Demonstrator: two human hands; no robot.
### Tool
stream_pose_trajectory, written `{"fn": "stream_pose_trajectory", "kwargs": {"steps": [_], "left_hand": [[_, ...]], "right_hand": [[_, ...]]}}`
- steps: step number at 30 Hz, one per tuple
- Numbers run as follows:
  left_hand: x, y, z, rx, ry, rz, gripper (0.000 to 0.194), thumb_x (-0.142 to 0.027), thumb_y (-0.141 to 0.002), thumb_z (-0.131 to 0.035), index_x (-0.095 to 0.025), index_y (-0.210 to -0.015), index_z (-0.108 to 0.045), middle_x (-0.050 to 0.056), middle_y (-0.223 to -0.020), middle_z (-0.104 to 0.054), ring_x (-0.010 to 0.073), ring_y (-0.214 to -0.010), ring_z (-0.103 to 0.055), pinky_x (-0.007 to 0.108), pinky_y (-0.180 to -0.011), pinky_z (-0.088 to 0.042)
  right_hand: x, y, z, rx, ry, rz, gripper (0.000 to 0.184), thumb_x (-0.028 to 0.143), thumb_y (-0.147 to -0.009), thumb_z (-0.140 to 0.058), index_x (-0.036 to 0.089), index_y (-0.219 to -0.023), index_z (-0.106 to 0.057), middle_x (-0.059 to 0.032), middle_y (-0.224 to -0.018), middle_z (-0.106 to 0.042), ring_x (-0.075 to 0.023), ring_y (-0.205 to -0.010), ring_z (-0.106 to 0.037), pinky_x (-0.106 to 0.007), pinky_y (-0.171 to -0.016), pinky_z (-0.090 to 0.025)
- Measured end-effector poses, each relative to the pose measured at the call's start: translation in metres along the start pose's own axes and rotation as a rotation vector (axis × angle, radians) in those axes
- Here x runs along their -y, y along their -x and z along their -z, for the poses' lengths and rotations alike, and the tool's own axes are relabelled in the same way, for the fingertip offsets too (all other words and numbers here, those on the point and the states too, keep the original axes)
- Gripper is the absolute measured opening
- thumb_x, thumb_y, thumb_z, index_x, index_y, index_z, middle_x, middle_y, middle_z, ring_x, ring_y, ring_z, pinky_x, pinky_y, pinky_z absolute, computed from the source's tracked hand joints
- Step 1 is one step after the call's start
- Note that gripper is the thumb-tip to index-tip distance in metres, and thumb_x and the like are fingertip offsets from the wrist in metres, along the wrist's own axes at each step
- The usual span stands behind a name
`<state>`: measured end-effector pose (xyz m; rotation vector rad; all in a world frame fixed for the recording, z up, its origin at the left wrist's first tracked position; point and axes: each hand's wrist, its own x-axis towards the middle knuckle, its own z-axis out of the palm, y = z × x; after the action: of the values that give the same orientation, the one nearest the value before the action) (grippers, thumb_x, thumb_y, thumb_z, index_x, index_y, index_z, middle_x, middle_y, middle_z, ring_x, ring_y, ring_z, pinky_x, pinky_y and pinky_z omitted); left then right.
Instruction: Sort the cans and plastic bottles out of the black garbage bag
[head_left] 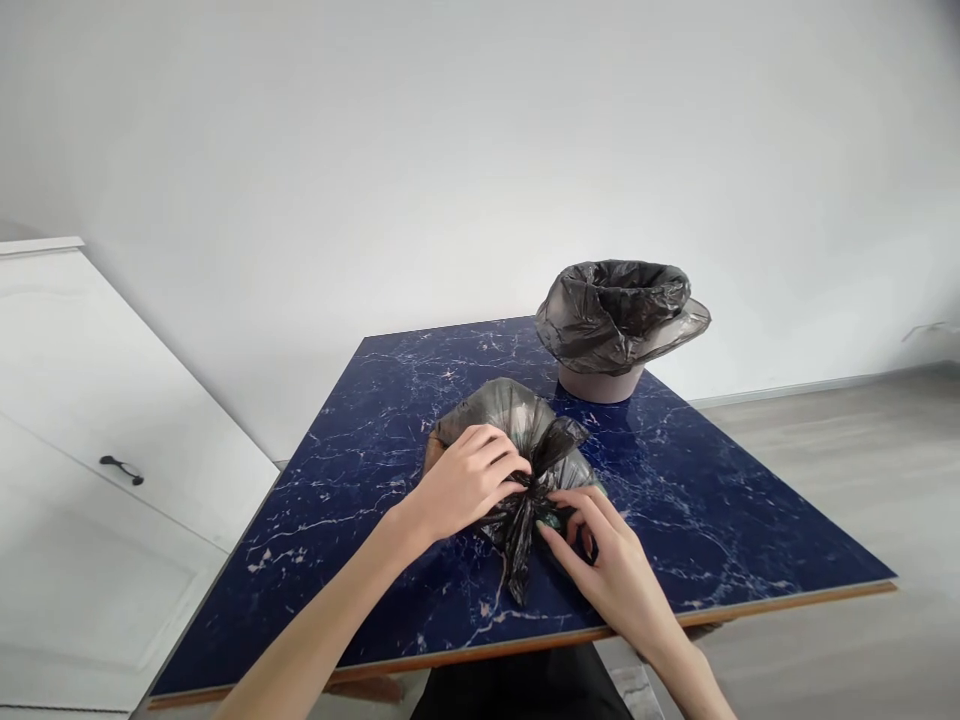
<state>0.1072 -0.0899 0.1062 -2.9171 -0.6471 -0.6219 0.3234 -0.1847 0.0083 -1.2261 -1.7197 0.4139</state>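
A filled grey-black plastic bag (504, 410) lies in the middle of the blue marble-patterned table (360, 440). Its neck is gathered into a knot with a loose tail hanging toward me. My left hand (466, 478) lies over the bag with its fingers curled onto the gathered neck. My right hand (600, 558) comes in from the lower right, its fingers pinching the same bunched plastic at the knot. The two hands meet there, almost touching.
A small grey bin (600, 383) lined with a black bag (616, 310) stands at the table's far right. A white cabinet with a dark handle (121, 468) is at the left. A white wall lies behind, grey floor to the right.
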Motion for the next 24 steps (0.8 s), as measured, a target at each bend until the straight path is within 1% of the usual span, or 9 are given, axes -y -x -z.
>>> {"fn": "stream_pose_trajectory", "kwargs": {"steps": [3,6,8,10,14,18,21,23,24], "left_hand": [[0.001,0.001,0.006,-0.008,0.012,-0.031,0.011,-0.025,-0.107,-0.064,-0.022,-0.108,-0.074,0.005,-0.104,-0.079,0.0261,-0.111,-0.066,0.044,-0.106,-0.053],[0.004,0.002,0.012,-0.041,0.034,-0.03,0.013,-0.025,-0.107,-0.064,-0.025,-0.102,-0.075,0.003,-0.1,-0.08,0.0244,-0.109,-0.067,0.042,-0.104,-0.053],[0.008,0.004,0.015,-0.09,0.047,0.003,0.013,-0.026,-0.107,-0.066,-0.025,-0.098,-0.075,0.003,-0.1,-0.079,0.0241,-0.109,-0.068,0.041,-0.103,-0.052],[0.015,0.006,0.019,-0.166,0.061,0.065,0.014,-0.028,-0.106,-0.068,-0.025,-0.094,-0.074,0.003,-0.102,-0.079,0.0239,-0.11,-0.069,0.042,-0.104,-0.051],[0.029,0.012,0.024,-0.382,0.101,0.28,0.017,-0.034,-0.103,-0.072,-0.025,-0.088,-0.068,0.003,-0.103,-0.077,0.0245,-0.106,-0.069,0.045,-0.104,-0.05],[0.042,0.022,0.025,-0.584,0.192,0.56,0.021,-0.041,-0.102,-0.069,-0.024,-0.09,-0.066,0.005,-0.105,-0.074,0.0244,-0.103,-0.07,0.042,-0.099,-0.054],[0.055,0.031,0.023,-0.675,0.295,0.747,0.028,-0.049,-0.101,-0.067,-0.023,-0.093,-0.066,0.007,-0.103,-0.076,0.0245,-0.099,-0.073,0.039,-0.093,-0.058],[0.064,0.037,0.021,-0.706,0.361,0.838,0.033,-0.055,-0.099,-0.066,-0.021,-0.096,-0.067,0.009,-0.1,-0.077,0.0254,-0.097,-0.074,0.038,-0.088,-0.06],[0.068,0.039,0.021,-0.717,0.388,0.872,0.036,-0.056,-0.099,-0.066,-0.021,-0.097,-0.067,0.009,-0.099,-0.077,0.0257,-0.097,-0.075,0.037,-0.086,-0.061]], "right_hand": [[-0.001,0.002,-0.001,-0.001,-0.005,0.004,0.015,0.037,-0.108,-0.062,0.025,-0.117,-0.06,-0.0029,-0.102,-0.059,-0.0149,-0.072,-0.061,-0.031,-0.068,-0.052],[-0.002,0.002,0.0,-0.017,-0.012,0.005,0.014,0.038,-0.106,-0.064,0.025,-0.106,-0.058,-0.0016,-0.097,-0.058,-0.0147,-0.069,-0.058,-0.031,-0.066,-0.05],[-0.001,0.002,0.002,-0.047,-0.026,0.003,0.015,0.037,-0.106,-0.065,0.026,-0.1,-0.056,-0.0009,-0.096,-0.057,-0.0143,-0.068,-0.057,-0.031,-0.067,-0.049],[0.0,0.002,0.004,-0.09,-0.065,0.007,0.016,0.032,-0.106,-0.064,0.026,-0.096,-0.054,-0.0007,-0.095,-0.056,-0.0141,-0.069,-0.057,-0.03,-0.067,-0.049],[0.006,0.0,0.009,-0.136,-0.17,0.027,0.016,0.024,-0.106,-0.061,0.026,-0.093,-0.052,-0.0015,-0.096,-0.056,-0.0141,-0.073,-0.056,-0.027,-0.066,-0.049],[0.012,0.0,0.012,-0.104,-0.213,0.085,0.019,0.018,-0.105,-0.061,0.025,-0.091,-0.051,-0.0023,-0.097,-0.058,-0.0137,-0.073,-0.056,-0.026,-0.063,-0.049],[0.015,0.002,0.014,-0.027,-0.239,0.115,0.018,0.018,-0.105,-0.061,0.025,-0.092,-0.05,-0.0022,-0.098,-0.057,-0.0126,-0.072,-0.055,-0.025,-0.062,-0.05],[0.015,0.003,0.014,0.068,-0.266,0.107,0.014,0.02,-0.105,-0.061,0.026,-0.096,-0.052,-0.0022,-0.102,-0.058,-0.0116,-0.071,-0.056,-0.025,-0.061,-0.051],[0.015,0.003,0.015,0.12,-0.279,0.093,0.011,0.021,-0.105,-0.062,0.027,-0.101,-0.054,-0.0024,-0.105,-0.059,-0.0112,-0.071,-0.058,-0.025,-0.06,-0.051]]}}
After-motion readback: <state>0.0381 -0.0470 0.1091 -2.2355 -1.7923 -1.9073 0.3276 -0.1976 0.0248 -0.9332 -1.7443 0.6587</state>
